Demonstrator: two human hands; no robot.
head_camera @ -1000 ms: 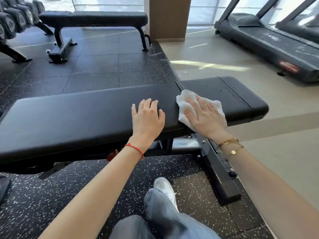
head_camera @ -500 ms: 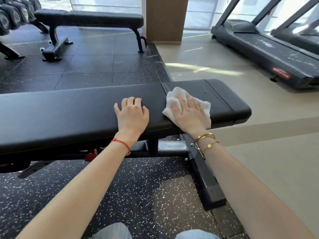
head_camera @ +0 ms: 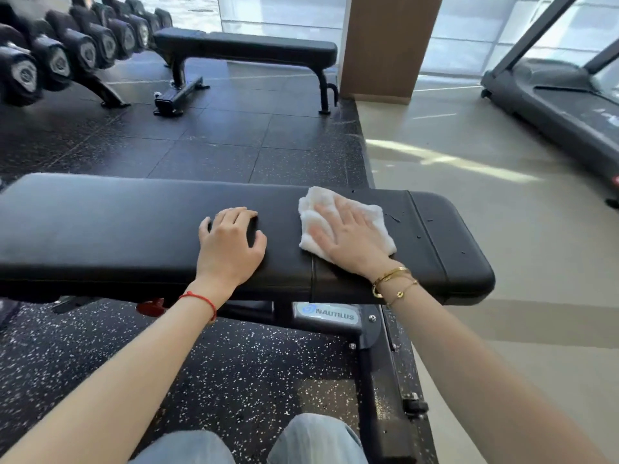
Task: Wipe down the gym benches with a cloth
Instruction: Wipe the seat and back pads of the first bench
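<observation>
A long black padded bench (head_camera: 117,229) lies crosswise in front of me. My right hand (head_camera: 351,239) presses flat, fingers spread, on a white folded cloth (head_camera: 311,226) lying on the pad near the seam between back pad and seat pad. My left hand (head_camera: 231,242) rests on the pad to the left of the cloth, fingers bent with the tips on the surface, holding nothing. A second black flat bench (head_camera: 248,45) stands farther back on the dark floor.
A rack of black dumbbells (head_camera: 60,58) lines the back left. A brown pillar (head_camera: 382,45) rises behind the far bench. A treadmill (head_camera: 556,95) stands on the pale floor at right. The bench's metal frame (head_camera: 378,380) runs down beside my knees.
My right hand has slid the cloth a little away from the near edge toward the middle of the pad. My left hand's fingers have bent. The camera has tilted up and shifted.
</observation>
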